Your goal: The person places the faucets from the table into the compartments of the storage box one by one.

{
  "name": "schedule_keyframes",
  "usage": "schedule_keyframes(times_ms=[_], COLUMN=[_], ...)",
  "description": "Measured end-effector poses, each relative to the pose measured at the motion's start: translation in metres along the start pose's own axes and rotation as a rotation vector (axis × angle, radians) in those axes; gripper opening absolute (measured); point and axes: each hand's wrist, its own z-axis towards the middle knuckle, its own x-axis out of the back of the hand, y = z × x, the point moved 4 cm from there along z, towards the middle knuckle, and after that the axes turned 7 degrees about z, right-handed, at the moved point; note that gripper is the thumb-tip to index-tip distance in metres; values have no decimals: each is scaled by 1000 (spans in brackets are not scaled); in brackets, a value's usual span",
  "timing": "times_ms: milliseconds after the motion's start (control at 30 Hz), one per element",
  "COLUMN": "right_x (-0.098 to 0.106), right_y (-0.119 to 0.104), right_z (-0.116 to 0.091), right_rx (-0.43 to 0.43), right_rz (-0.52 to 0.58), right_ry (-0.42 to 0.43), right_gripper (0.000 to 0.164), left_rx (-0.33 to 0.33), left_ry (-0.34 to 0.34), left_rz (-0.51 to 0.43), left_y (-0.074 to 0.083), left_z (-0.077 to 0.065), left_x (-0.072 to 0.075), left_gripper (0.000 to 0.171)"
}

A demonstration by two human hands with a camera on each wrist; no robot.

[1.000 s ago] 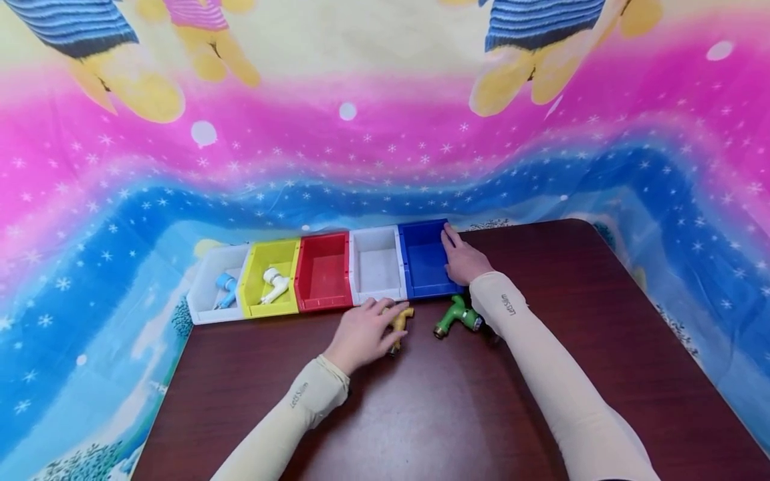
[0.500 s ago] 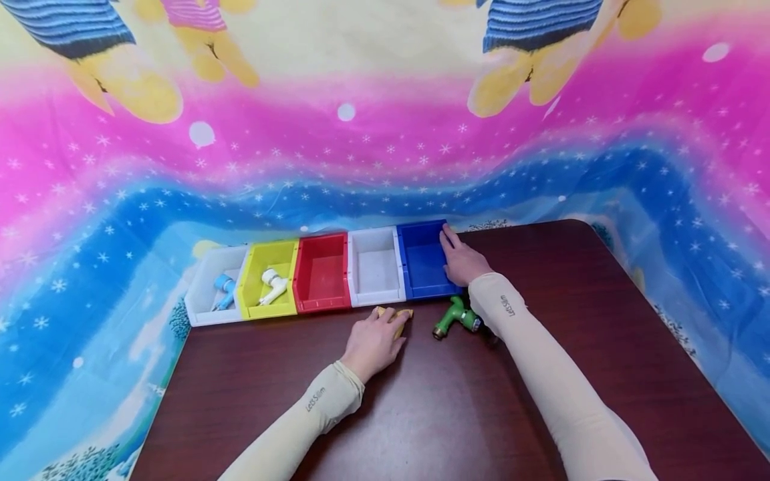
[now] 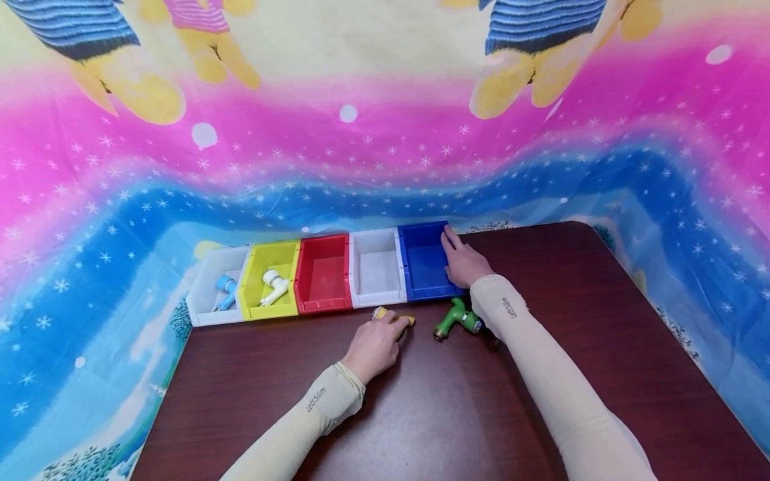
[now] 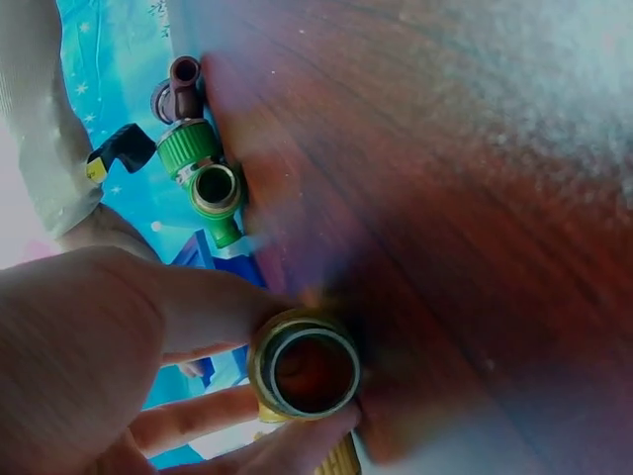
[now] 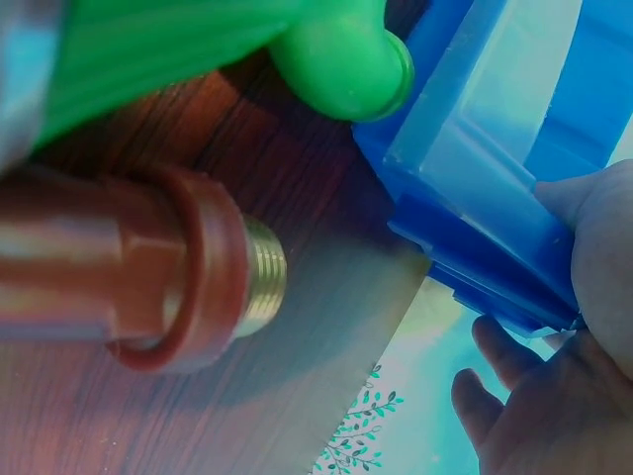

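My left hand [image 3: 373, 347] pinches a yellow faucet [image 3: 410, 321] just in front of the bins. Its round threaded opening [image 4: 307, 322] faces the left wrist camera, between thumb and fingers. My right hand [image 3: 468, 264] rests on the right side wall of the blue bin [image 3: 428, 264], its fingers fairly straight along the rim. Near that wrist lies a green faucet [image 3: 458, 319] on the table. Beside it, a reddish-brown faucet [image 5: 148, 267] shows large in the right wrist view; the right forearm mostly hides it in the head view.
Joined in a row with the blue bin are a white bin [image 3: 377, 267], a red bin [image 3: 323, 270], a yellow bin [image 3: 255, 260] holding a white faucet [image 3: 275, 287], and a leftmost white bin [image 3: 207, 274] holding a blue faucet [image 3: 226, 287]. A printed cloth [image 3: 385, 153] hangs behind the table [image 3: 421, 414].
My left hand has moved slightly right and taken hold of the yellow faucet, which has turned from its earlier angle. The right hand stays at the blue bin.
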Motion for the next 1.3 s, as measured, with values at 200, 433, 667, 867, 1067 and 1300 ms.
schedule_keyframes(times_ms=[200, 433, 667, 867, 1067, 1300], right_x=[-2, -5, -3, 1, 1, 3], right_y=[2, 4, 1, -2, -1, -1], right_z=[2, 2, -1, -2, 0, -2], right_rx=[-2, -1, 3, -13, -15, -18], right_rz=[0, -1, 0, 41, 57, 59], right_ry=[-3, -9, -6, -5, -24, -35], right_gripper=[81, 81, 81, 80, 78, 79], left_rx=[-9, -1, -28, -49, -1, 21], left_ry=[28, 10, 23, 128, 163, 183], left_rz=[-19, -18, -53, -82, -113, -108], left_y=[-2, -4, -6, -8, -17, -27], left_z=[-1, -3, -4, -4, 0, 4], left_x=[0, 0, 3, 24, 47, 60], left_gripper=[42, 31, 22, 36, 41, 43])
